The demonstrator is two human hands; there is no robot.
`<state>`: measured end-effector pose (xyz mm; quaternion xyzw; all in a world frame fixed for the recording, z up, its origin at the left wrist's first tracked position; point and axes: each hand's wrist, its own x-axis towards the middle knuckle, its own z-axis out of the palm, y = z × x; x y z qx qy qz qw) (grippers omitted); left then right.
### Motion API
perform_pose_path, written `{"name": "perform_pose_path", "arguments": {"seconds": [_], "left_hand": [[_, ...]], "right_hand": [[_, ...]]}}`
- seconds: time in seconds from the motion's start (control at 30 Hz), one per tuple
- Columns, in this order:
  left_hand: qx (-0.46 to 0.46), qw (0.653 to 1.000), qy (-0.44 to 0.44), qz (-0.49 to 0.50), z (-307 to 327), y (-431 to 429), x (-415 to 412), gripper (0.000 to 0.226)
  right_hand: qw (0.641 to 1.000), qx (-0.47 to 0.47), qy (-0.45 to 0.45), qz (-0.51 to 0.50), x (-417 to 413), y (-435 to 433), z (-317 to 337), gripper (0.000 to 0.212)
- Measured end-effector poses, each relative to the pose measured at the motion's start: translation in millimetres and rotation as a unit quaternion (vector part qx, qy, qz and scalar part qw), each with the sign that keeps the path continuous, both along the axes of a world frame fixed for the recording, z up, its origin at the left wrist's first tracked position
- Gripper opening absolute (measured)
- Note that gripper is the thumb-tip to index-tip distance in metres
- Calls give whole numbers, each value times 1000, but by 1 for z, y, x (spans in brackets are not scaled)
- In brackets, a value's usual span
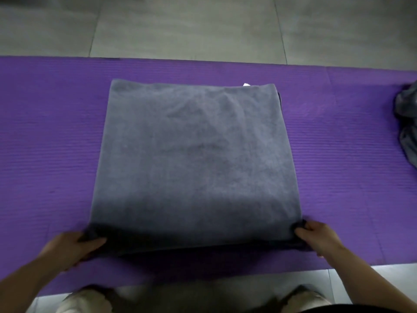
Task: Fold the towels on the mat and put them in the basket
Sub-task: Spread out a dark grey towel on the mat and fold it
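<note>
While folding on the purple mat [45, 132]: grey towel [196, 154], laid flat at centre.
Gripped at the near corners, left hand [72, 247] and right hand [318, 236] each curled round one. Treat as soft, light, limp; lift both corners together to prevent sagging.

One grey towel [194, 159], folded roughly square, flat at the middle of the purple mat [45, 132]; layers show along its right edge (small white tag peeks out at the far edge). Near corners bunched, in shadow. A crumpled towel [407, 123], also grey, heaped at mat's right end, partly cut off.
</note>
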<state>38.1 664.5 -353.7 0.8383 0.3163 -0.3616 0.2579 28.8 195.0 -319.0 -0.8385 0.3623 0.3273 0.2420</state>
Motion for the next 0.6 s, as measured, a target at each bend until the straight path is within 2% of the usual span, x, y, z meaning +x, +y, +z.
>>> {"name": "perform_pose_path", "arguments": {"seconds": [0.1, 0.17, 0.2, 0.27, 0.33, 0.4, 0.47, 0.5, 0.6], "left_hand": [[99, 970, -201, -92, 22, -16, 19, 41], [125, 919, -303, -219, 26, -31, 32, 27], [121, 887, -327, -302, 24, -38, 38, 36], [118, 800, -343, -478, 18, -54, 48, 56], [112, 732, -294, -604, 14, -64, 53, 62], [104, 725, -203, -650, 17, -73, 64, 61], [83, 728, -176, -657, 32, -94, 84, 58], [61, 750, -152, -641, 43, -114, 98, 56], [3, 849, -126, -513, 55, -198, 137, 31]], "right_hand": [[998, -13, -61, -24, -7, 5, -3, 36], [996, -17, -78, -24, -9, 6, -4, 36], [996, -15, -80, -29, -8, 6, -4, 36], [996, -10, -82, -28, -8, 4, -4, 36], [996, -2, -84, -23, -9, -2, -5, 36], [996, 10, -91, -22, -11, -8, -7, 35], [994, 30, -103, -21, -13, -11, -8, 36], [992, 43, -117, -25, -13, -11, -8, 36], [981, 99, -167, -22, -11, -5, -6, 38]]}}
